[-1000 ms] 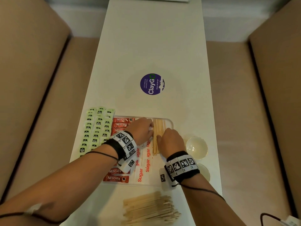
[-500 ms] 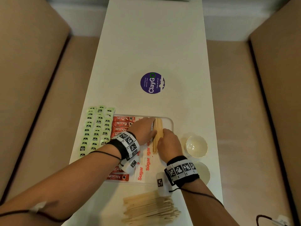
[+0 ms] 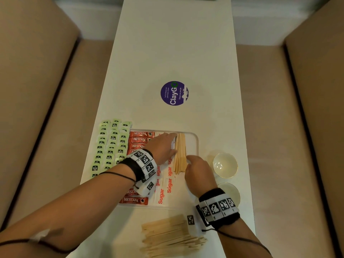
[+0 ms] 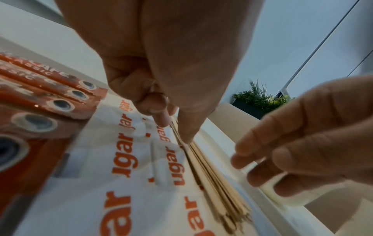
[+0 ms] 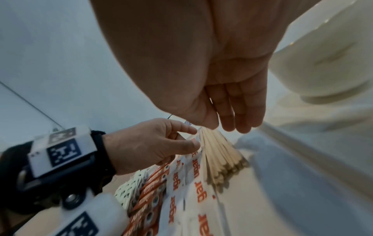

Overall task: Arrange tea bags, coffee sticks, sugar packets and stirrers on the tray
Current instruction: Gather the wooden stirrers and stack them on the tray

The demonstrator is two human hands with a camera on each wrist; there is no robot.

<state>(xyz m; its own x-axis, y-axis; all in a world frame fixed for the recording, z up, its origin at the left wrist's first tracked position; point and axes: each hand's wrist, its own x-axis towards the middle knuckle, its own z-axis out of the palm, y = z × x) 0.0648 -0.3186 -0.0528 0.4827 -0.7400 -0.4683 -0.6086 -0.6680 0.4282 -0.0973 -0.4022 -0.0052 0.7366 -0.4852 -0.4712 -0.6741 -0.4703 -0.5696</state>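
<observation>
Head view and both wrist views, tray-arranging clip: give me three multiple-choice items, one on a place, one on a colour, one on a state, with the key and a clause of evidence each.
1. Where does the bundle of stirrers on the tray lie?
A. left of the coffee sticks
B. right of the sugar packets
C. in the bowl

2. What colour are the coffee sticks?
A. red
B. blue
C. yellow

3. How is the right hand with regard to the bundle?
A. it grips the whole bundle in a fist
B. it is beside the bundle with fingers extended
C. it is off the table

Key: 1 B, the head view shows the sugar packets just left of the bundle. 2 A, the wrappers are red with white lettering. 3 B, the left wrist view shows its fingers straight, beside the stirrers, nothing wrapped.
</observation>
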